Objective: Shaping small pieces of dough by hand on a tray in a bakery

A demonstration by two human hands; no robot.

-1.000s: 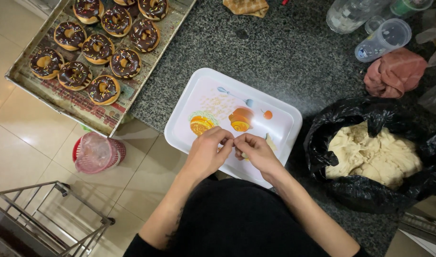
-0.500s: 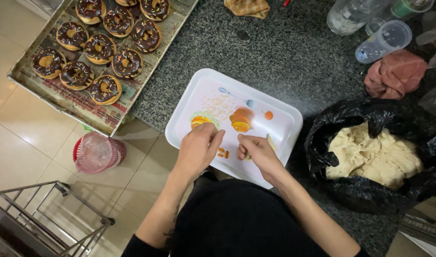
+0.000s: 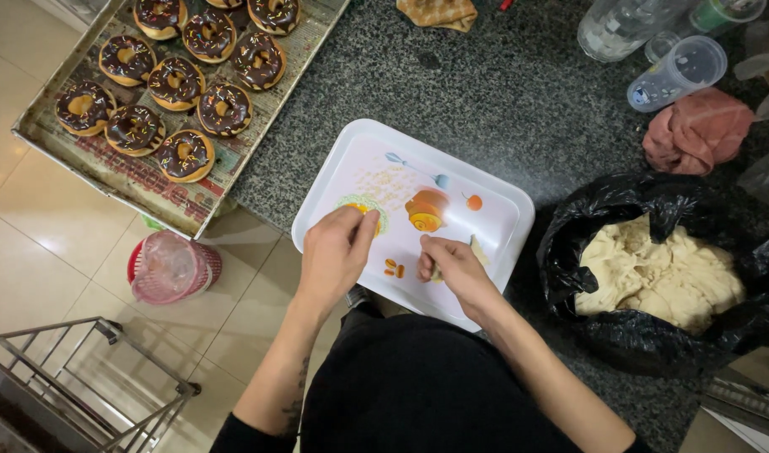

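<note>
A white plastic tray [image 3: 495, 220] with printed food pictures lies on the dark granite counter [image 3: 485, 92] in front of me. My left hand [image 3: 332, 258] rests on the tray's near left part, fingers bent together and tips down; what is under it is hidden. My right hand [image 3: 453, 267] is a little to the right, closed on a small pale piece of dough [image 3: 478, 250] that sticks out past the fingers. A large mass of pale dough [image 3: 661, 270] sits in an open black plastic bag [image 3: 586, 210] to the right of the tray.
A metal baking tray [image 3: 116, 180] of chocolate-glazed doughnuts [image 3: 183, 155] overhangs the counter's left edge. A pink cloth [image 3: 695, 130], a clear plastic cup [image 3: 678, 74] and a bottle [image 3: 619, 29] lie at the back right. Below on the floor: a red basket [image 3: 171, 268] and a metal rack [image 3: 91, 369].
My two hands were together over the tray's near edge; they have since parted, the left sliding left and forward onto the tray, the right staying with the dough piece.
</note>
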